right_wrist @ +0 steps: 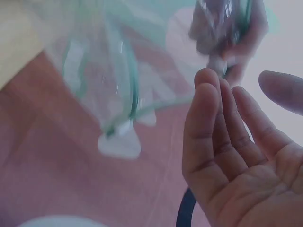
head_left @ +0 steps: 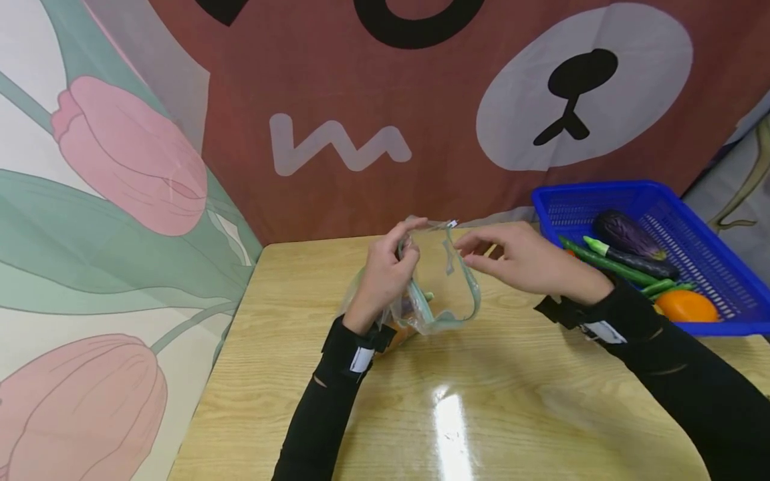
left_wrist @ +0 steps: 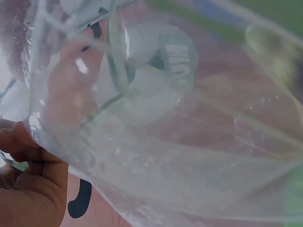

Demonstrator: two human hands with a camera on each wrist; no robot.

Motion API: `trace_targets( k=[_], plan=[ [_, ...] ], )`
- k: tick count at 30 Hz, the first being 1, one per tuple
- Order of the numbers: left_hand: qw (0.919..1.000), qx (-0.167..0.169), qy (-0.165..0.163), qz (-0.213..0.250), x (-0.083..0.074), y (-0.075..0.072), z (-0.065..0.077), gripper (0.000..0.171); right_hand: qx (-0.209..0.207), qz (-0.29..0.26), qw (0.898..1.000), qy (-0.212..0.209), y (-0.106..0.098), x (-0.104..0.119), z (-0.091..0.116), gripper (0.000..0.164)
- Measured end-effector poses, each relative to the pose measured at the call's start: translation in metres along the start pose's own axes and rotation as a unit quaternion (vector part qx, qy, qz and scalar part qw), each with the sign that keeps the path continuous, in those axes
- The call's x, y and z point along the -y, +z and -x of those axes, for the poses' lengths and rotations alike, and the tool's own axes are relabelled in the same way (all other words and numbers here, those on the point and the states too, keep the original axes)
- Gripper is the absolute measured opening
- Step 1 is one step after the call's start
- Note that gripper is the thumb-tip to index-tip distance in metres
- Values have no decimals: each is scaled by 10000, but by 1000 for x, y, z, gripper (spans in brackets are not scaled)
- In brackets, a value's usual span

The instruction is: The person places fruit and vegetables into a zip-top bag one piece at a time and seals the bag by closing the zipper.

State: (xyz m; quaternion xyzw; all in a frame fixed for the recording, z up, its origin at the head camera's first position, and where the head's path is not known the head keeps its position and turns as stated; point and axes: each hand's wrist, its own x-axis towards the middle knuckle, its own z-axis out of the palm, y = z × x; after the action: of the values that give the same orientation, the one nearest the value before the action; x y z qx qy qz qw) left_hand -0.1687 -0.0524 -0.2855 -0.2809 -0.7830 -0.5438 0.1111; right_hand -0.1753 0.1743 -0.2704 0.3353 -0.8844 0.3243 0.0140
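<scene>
Mid-bench point(head_left: 481, 414), I watch my left grip point(head_left: 387, 267) pinch the clear zip bag point(head_left: 424, 308) at its rim, likely keeping its mouth spread; right grip point(head_left: 520, 260) empty, fingers loosely extended, just beside the opening.

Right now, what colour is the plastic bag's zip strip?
Pale bluish green; the zip strip shows best in the head view.
</scene>
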Motion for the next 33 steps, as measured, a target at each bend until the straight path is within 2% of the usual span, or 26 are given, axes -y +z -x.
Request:
trace_targets(
  k=[4,7,13,21,27,29,33],
  plan=[
    [10000,-16,56,17,18,2,-2,40,-346,261,9988,209,-18,-12,12,21],
    [10000,-44,72,6,32,4,-3,41,-415,359,9966,617,-28,-23,19,21],
    [9997,-150,214,-34,38,3,-3,42,-483,556,9887,1306,-36,-45,28,24],
    [9994,-247,243,38,39,2,-2,41,-594,881,9808,1636,-45,-69,39,28],
    [9997,-206,94,36,35,2,-2,42,-490,1225,9733,1876,-57,-90,44,37],
    [9998,-174,47,47,31,2,-1,42,-439,1408,9691,1979,-61,-101,44,43],
    [9999,-122,39,68,13,0,1,41,-327,1762,9564,2305,-69,-127,45,55]
  ],
)
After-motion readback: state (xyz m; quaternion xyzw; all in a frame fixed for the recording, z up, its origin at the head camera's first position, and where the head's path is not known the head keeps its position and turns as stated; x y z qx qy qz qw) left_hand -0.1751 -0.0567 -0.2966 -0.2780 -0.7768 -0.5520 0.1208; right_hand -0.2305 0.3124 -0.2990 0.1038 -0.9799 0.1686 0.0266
